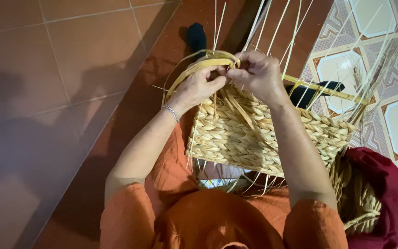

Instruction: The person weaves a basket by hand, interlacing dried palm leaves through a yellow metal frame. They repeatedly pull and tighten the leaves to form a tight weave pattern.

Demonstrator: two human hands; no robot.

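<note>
Bracelet [172,112] on wrist; left hand [198,86] pinching flat strip [194,69] at basket rim | right hand [260,74] closed on strand beside left fingertips | basket [263,136] below fingers, on lap; walls look woven, rim unfinished, loose strands [295,27] standing above fingers | maroon cloth [383,184] far right

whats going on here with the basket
A person in orange clothes holds a half-woven straw basket on their lap. Both hands work at its top corner: the left hand pinches the flat rim strip, and the right hand grips strands beside it. Loose upright straws stick out above the rim, unwoven. More straw lies in a dark red cloth.
</note>
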